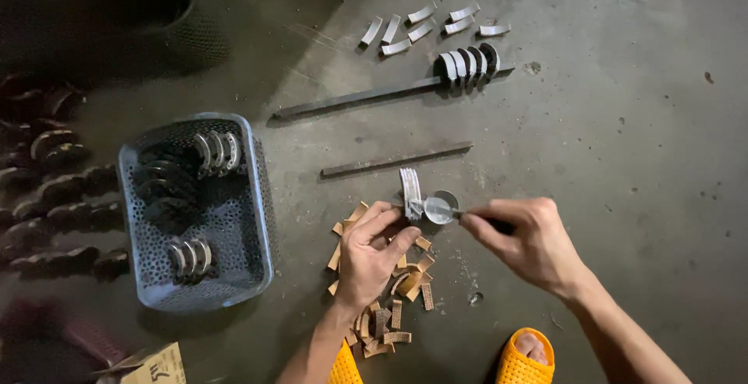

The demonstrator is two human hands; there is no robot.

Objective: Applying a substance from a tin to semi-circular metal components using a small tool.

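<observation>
My left hand point(372, 250) pinches a curved grey metal shoe point(410, 193) that stands on edge on the concrete floor. My right hand point(526, 240) holds a thin dark brush or stick point(467, 215) whose tip reaches into a small round tin point(441, 206) right beside the metal shoe. Under and around my left hand lies a heap of several short curved brown lining pieces point(393, 306).
A blue perforated plastic basket point(257, 197) with curved metal shoes stands at left. Two long metal bars point(396, 159) lie ahead, the far one bearing several shoes point(467, 65); loose shoes point(421, 29) lie beyond. Dark stacked parts point(54, 197) fill the far left. My orange slippers point(523, 361) are below.
</observation>
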